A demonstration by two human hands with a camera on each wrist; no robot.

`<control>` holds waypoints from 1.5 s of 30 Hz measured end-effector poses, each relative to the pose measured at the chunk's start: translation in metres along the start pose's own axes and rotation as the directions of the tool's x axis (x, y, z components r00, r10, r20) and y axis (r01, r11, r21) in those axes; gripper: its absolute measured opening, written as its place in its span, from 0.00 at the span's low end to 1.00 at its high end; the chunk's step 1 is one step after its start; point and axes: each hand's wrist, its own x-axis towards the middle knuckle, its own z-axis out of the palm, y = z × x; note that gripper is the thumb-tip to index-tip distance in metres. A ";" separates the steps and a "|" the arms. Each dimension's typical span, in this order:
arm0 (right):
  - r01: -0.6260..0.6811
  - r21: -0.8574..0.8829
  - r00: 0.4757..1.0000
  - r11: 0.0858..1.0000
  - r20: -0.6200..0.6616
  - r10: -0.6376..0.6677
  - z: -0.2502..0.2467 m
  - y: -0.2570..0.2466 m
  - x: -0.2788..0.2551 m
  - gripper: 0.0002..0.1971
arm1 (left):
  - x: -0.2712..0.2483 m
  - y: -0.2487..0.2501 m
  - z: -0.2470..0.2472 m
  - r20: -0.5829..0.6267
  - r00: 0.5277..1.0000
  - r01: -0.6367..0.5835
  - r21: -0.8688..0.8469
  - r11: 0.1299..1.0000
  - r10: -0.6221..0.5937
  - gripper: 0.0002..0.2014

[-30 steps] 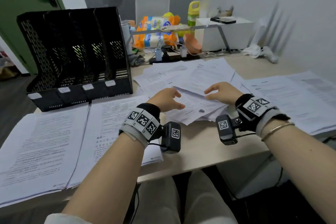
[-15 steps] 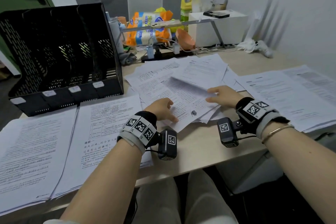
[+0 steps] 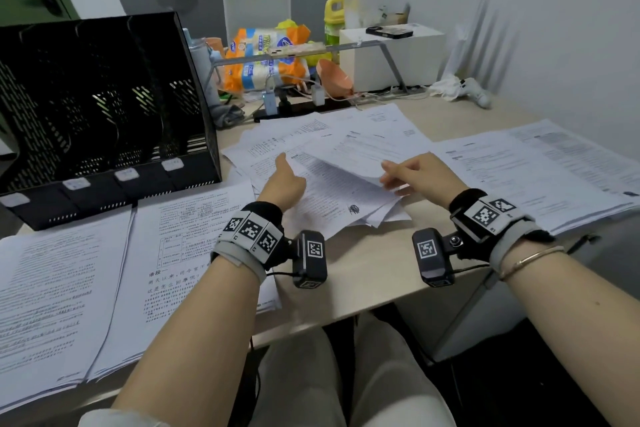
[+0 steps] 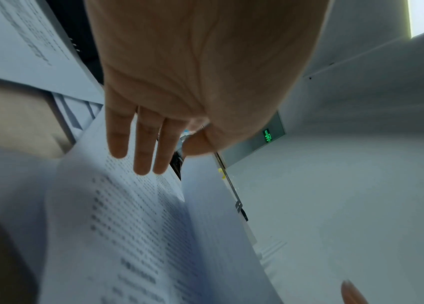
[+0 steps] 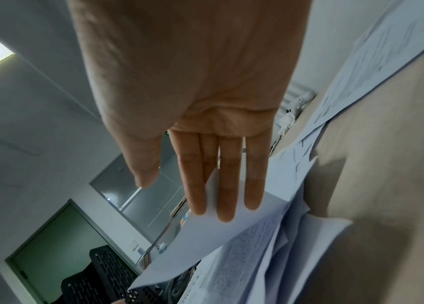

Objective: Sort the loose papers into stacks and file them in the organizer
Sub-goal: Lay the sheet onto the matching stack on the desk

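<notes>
Both hands, left hand [image 3: 282,180] and right hand [image 3: 415,173], lie flat-fingered on blurred loose papers [image 3: 332,184].

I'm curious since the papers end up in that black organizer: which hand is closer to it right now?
Left. The left hand rests on the loose papers just right of the black organizer; the right hand lifts a sheet's edge farther right, across that pile.
</notes>
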 end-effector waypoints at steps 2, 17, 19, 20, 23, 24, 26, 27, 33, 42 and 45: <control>0.011 0.050 0.999 0.999 -0.038 -0.010 -0.003 0.003 -0.002 0.22 | 0.001 0.000 -0.004 -0.062 0.997 0.027 -0.162 0.986 -0.038 0.27; -0.110 -0.106 0.992 0.988 -0.070 0.103 -0.001 0.011 -0.011 0.12 | -0.020 0.007 0.001 0.010 0.999 -0.051 0.094 0.994 0.050 0.24; -0.104 -0.109 0.988 0.989 -0.129 0.090 0.003 0.010 -0.007 0.08 | -0.022 0.005 -0.004 -0.035 0.997 -0.071 0.023 0.997 0.071 0.25; -0.095 -0.109 0.985 0.990 -0.154 0.078 0.006 0.008 -0.003 0.05 | -0.024 0.004 -0.007 -0.075 0.993 -0.089 -0.005 0.996 0.088 0.25; -0.074 -0.137 0.979 0.988 -0.198 0.046 0.019 0.004 0.008 0.04 | -0.027 -0.001 -0.021 -0.194 0.972 -0.148 -0.064 0.987 0.133 0.25; -0.065 -0.147 0.980 0.987 -0.195 0.036 0.023 0.002 0.010 0.06 | -0.029 -0.003 -0.027 -0.221 0.965 -0.163 -0.080 0.983 0.141 0.26; -0.032 -0.150 0.986 0.988 -0.164 0.007 0.034 -0.004 0.014 0.09 | -0.035 -0.006 -0.038 -0.268 0.951 -0.186 -0.100 0.977 0.154 0.28; -0.015 -0.137 0.989 0.990 -0.151 -0.005 0.038 -0.005 0.016 0.09 | -0.037 -0.007 -0.042 -0.291 0.943 -0.203 -0.111 0.973 0.163 0.29; 0.058 -0.084 0.996 0.995 -0.058 -0.063 0.073 -0.025 0.025 0.08 | -0.048 -0.024 -0.068 -0.386 0.903 -0.254 -0.121 0.960 0.190 0.29; 0.138 0.063 0.987 0.988 -0.097 -0.131 0.094 -0.040 0.030 0.16 | -0.056 -0.045 -0.087 -0.351 0.928 -0.182 -0.134 0.974 0.125 0.14; 0.187 0.027 0.972 0.982 -0.151 -0.180 0.091 -0.038 0.032 0.14 | -0.061 -0.042 -0.087 -0.330 0.934 -0.187 -0.113 0.976 0.141 0.20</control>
